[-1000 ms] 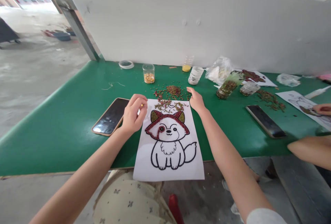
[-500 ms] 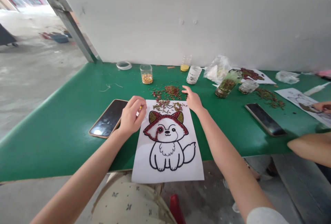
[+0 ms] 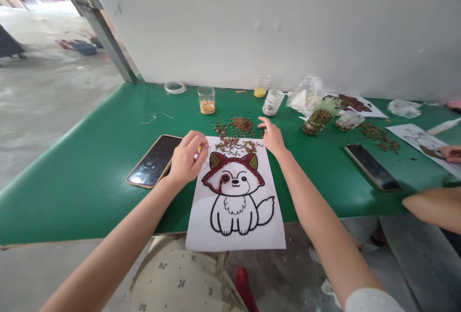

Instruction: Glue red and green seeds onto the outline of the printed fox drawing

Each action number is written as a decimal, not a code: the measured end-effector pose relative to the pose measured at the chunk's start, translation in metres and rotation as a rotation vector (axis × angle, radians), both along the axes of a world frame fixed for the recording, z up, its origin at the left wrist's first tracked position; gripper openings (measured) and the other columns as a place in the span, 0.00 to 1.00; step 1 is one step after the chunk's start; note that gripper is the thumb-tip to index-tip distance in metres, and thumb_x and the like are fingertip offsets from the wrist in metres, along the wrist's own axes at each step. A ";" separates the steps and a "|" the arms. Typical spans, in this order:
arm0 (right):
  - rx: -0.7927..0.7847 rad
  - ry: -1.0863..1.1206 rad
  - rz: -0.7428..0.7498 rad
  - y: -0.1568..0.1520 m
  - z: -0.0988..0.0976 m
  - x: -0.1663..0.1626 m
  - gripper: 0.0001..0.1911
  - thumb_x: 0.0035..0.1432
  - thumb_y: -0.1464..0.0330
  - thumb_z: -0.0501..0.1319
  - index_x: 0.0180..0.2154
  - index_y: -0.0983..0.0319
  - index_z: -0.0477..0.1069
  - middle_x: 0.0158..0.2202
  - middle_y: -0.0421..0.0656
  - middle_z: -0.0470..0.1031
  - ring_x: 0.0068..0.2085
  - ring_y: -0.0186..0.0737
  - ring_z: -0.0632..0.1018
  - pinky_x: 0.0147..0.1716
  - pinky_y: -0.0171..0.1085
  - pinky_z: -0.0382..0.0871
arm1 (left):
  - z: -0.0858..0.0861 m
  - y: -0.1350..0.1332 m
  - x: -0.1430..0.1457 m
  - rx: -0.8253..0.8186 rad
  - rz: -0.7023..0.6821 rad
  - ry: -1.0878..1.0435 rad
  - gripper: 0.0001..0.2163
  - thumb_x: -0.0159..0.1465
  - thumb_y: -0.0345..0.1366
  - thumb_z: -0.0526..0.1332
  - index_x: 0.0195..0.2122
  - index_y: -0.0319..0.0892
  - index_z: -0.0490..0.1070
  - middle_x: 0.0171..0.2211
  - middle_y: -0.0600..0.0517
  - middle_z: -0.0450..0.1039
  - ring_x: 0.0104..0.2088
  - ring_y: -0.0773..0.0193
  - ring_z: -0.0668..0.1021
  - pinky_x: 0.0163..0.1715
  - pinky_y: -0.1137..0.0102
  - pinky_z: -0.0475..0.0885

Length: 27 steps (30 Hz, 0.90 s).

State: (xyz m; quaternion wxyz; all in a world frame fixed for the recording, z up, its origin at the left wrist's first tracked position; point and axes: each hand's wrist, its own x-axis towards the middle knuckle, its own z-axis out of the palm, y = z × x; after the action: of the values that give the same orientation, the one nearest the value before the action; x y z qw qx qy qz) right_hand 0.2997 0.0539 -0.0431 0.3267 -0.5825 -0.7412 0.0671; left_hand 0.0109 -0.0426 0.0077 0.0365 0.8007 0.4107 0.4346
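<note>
A paper sheet (image 3: 200,228) with a black-outlined cartoon animal lies before me, its lower end past the table edge. Red and green beans fill the animal's ears and the band round its head. My left hand (image 3: 188,158) is closed beside the sheet's upper left corner, over the phone's edge; a small yellow and white bit shows in its fingers, too hidden to name. Off the upper right corner, my right hand (image 3: 272,135) is open, fingers apart, by loose beans. A small pile of mixed beans (image 3: 242,124) lies beyond the sheet, with more scattered on its top edge.
A phone (image 3: 154,162) lies at left, another phone (image 3: 370,165) at right. Behind the beans stand a cup of corn kernels (image 3: 207,105) and a white-streaked clear cup (image 3: 272,103). A jar (image 3: 320,116) leans at right. A co-worker's hand (image 3: 452,153) rests on another drawing.
The whole view has shifted slightly. My left hand stays closed by the sheet's corner. My right hand's fingers have moved a little beside the beans.
</note>
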 end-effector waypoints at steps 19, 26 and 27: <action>0.036 -0.010 0.052 -0.001 0.002 -0.001 0.25 0.56 0.79 0.49 0.55 0.62 0.63 0.39 0.44 0.79 0.42 0.46 0.75 0.47 0.46 0.65 | -0.001 0.003 0.001 -0.018 0.010 0.080 0.06 0.64 0.31 0.51 0.30 0.43 0.63 0.33 0.48 0.69 0.34 0.63 0.71 0.34 0.68 0.67; 0.047 -0.045 0.035 -0.002 0.006 -0.005 0.22 0.55 0.77 0.56 0.52 0.60 0.66 0.37 0.42 0.79 0.41 0.46 0.76 0.45 0.46 0.65 | -0.001 0.003 0.002 -0.027 0.006 0.079 0.06 0.63 0.31 0.51 0.30 0.43 0.63 0.33 0.49 0.69 0.31 0.64 0.70 0.32 0.68 0.66; 0.047 -0.050 0.024 -0.002 0.007 -0.006 0.21 0.55 0.77 0.57 0.51 0.60 0.66 0.37 0.42 0.79 0.40 0.46 0.76 0.45 0.45 0.65 | -0.001 0.003 0.002 -0.027 0.003 0.078 0.06 0.63 0.31 0.51 0.30 0.43 0.63 0.33 0.49 0.69 0.31 0.65 0.70 0.32 0.68 0.66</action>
State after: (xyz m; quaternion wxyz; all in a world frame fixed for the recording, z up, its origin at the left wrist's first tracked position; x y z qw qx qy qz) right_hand 0.2939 0.0519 -0.0360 0.3206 -0.5672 -0.7576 0.0391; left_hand 0.0129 -0.0399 0.0069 0.0305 0.8158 0.4189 0.3976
